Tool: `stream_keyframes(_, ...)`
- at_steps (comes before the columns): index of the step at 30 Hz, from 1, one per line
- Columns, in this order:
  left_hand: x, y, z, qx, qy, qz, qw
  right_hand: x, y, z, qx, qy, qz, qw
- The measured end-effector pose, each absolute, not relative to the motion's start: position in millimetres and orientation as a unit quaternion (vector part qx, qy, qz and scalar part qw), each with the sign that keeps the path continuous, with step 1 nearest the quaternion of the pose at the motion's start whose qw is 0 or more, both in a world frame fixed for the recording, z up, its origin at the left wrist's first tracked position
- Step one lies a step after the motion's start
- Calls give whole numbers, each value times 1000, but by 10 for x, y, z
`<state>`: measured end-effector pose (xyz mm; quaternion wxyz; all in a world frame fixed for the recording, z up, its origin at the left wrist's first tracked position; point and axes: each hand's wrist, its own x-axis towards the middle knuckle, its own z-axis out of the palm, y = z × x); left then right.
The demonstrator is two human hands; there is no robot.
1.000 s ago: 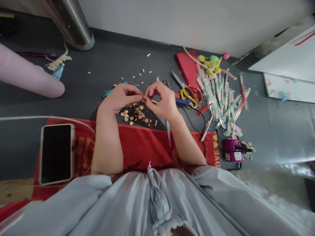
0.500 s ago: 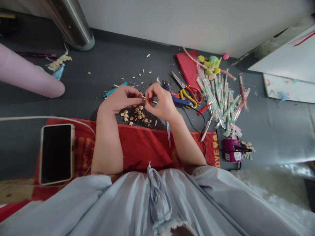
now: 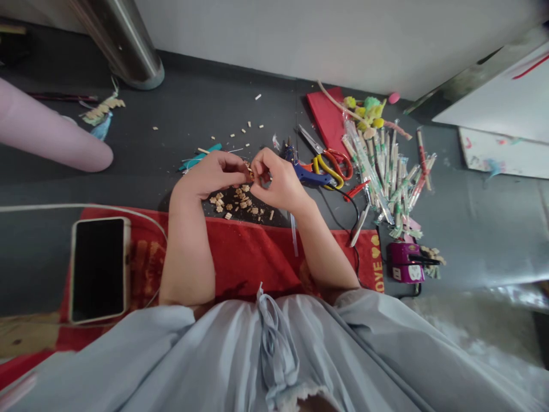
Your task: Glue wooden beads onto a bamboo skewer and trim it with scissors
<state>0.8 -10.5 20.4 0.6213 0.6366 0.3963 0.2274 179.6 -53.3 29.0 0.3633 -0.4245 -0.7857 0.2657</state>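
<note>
Close together over the dark table, my left hand [image 3: 214, 173] and my right hand [image 3: 278, 178] work with their fingertips almost meeting. Between them shows a small pale wooden piece [image 3: 250, 170], pinched by my right thumb and fingers. My left thumb and fingers are closed at the same spot; what they grip is mostly hidden. Just below lie several small flower-shaped wooden bits [image 3: 243, 201]. A blue glue gun [image 3: 312, 176] rests right of my right hand, beside scissors [image 3: 334, 166] with red and yellow handles. A teal tool [image 3: 201, 155] lies partly behind my left hand.
A red towel [image 3: 253, 252] lies along the front edge, with a phone [image 3: 100, 269] on its left. Wrapped chopsticks [image 3: 388, 171] are heaped at the right, near a purple power socket [image 3: 405, 263]. A pink cylinder [image 3: 55, 129] and metal post [image 3: 124, 46] stand left.
My right hand has shifted slightly and its fingers have drawn in, so less of the pale stick shows. My left hand stays nearly where it was.
</note>
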Motion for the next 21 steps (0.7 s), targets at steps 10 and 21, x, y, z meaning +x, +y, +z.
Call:
stream_keyframes(10, 27, -109, 208, 631, 432, 245, 596, 1889, -490, 302, -455, -781, 254, 344)
stream_keyframes(21, 28, -102, 213, 631, 438, 248, 590, 1923, -467, 293, -435, -800, 237, 339)
